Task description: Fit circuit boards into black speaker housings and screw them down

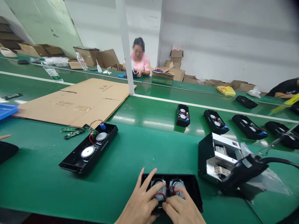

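Far off to the left of the left hand, a blue tray [7, 111] sits at the edge of view, then a flat cardboard sheet [93, 99]. Nearer the hand, loose circuit boards [71, 133] lie just beside a second black case [70, 160], which carries two speakers and red wires.

The left hand [141, 200] has its fingers spread: two stretch over the far wall of the black case [193, 193] being worked on, another lies across the left speaker [157, 181]. The case rests on the green table [130, 149], directly under both hands. The right hand [183, 207] is bent inward, one finger on the right speaker [176, 182]. Whether either hand pinches anything I cannot tell; the lower fingertips are hidden.

The step looks like settling the speakers or the red wires [168, 188] inside the case. The next move seems to call for light fingertips, steadying the case without tugging the wires.

Beyond the right hand stand more cases [183, 123] and, nearer, a boxy machine [205, 155].
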`<state>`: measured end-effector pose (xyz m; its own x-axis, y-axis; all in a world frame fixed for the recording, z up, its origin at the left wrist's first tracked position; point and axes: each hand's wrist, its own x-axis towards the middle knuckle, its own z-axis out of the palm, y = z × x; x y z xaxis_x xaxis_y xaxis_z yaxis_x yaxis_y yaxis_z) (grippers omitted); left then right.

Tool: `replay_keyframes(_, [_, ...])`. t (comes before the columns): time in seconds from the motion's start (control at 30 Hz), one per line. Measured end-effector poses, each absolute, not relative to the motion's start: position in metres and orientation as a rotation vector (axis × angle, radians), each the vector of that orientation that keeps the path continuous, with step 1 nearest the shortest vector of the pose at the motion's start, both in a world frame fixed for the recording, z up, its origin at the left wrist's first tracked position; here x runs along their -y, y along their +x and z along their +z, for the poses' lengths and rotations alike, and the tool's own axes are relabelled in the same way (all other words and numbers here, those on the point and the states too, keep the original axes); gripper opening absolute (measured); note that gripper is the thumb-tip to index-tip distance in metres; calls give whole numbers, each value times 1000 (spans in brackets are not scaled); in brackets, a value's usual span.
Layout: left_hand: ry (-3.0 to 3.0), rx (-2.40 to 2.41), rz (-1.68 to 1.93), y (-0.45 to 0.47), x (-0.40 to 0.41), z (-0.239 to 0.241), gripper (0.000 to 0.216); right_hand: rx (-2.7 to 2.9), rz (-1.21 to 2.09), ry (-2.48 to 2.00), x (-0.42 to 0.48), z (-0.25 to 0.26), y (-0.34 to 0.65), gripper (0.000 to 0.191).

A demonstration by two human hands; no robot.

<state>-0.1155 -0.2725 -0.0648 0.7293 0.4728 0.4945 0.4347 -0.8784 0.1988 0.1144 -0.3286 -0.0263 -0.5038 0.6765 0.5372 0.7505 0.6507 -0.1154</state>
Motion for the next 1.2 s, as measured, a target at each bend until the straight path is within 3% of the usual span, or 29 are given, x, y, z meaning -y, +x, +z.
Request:
replay_keyframes(0.13, [2824,-802,968,-112,282,-64,20,2254,-273,-1087,334,-33,109,32])
replay_keyframes(0.23, [2707,-801,876,-109,275,-54,17,2288,-263,-1117,336,-28,108,23])
replay_keyframes(0.3, [2546,-823,619,-106,257,-36,25,2348,-105,-1227,329,-14,110,17])
replay_keyframes(0.37, [2330,-862,373,-102,232,-11,26,2392,190,-1411,313,9,112,33])
replay_keyframes(0.43, [2184,-889,271,-97,206,14,23,2397,551,-1615,290,34,116,36])
replay_keyframes(0.5, [2130,-881,232,-93,185,33,33,2388,671,-1662,267,55,120,36])
replay_keyframes(0.83, [2041,-814,154,-86,158,40,52,2315,804,-1626,241,61,120,23])
replay_keyframes(1.03, [2033,-814,221,-89,167,44,49,2264,893,-1597,238,66,117,35])
replay_keyframes(1.2, [2026,-806,179,-87,166,48,42,2286,895,-1640,236,69,117,23])
